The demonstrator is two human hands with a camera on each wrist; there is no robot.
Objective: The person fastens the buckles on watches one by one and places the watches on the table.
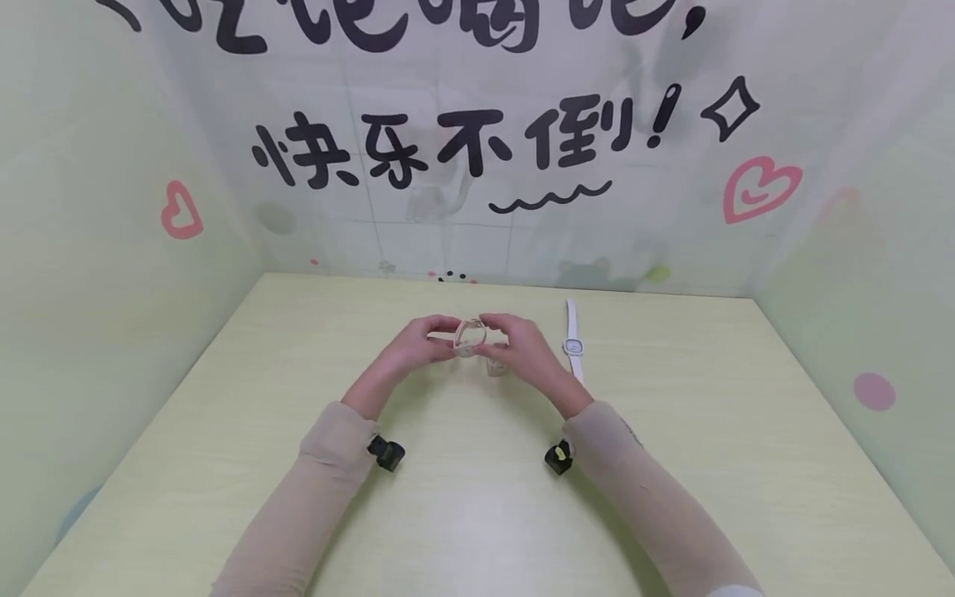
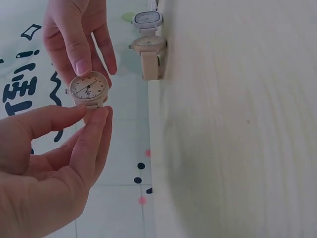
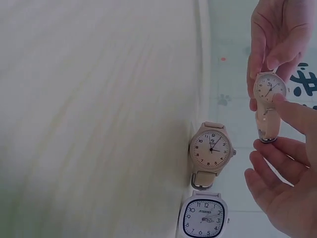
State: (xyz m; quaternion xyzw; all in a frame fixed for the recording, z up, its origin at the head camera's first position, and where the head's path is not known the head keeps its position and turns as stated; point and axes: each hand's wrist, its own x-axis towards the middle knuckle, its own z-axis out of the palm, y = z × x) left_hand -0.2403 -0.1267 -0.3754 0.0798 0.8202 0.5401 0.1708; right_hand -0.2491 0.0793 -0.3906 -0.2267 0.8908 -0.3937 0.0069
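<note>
In the head view, the held watch (image 1: 464, 351) is too small to read; fingers (image 1: 500, 320) of the right hand (image 1: 522, 342) partly hide the beige watch (image 1: 496, 368), and the right forearm (image 1: 573, 398) covers the lower strap (image 1: 577, 369) of the white watch (image 1: 573, 347). The top edge cuts through the upper lettering (image 1: 376, 43); the right wrist view's bottom edge crops the white watch.

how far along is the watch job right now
Looks done, perhaps: the tan watch on the table, whose strap seems already looped. In hand: the held watch, pinched by the left hand and right hand, its strap curved into a ring; I can't tell if it's fastened. Probably left: the white watch, lying with its strap stretched out.
</note>
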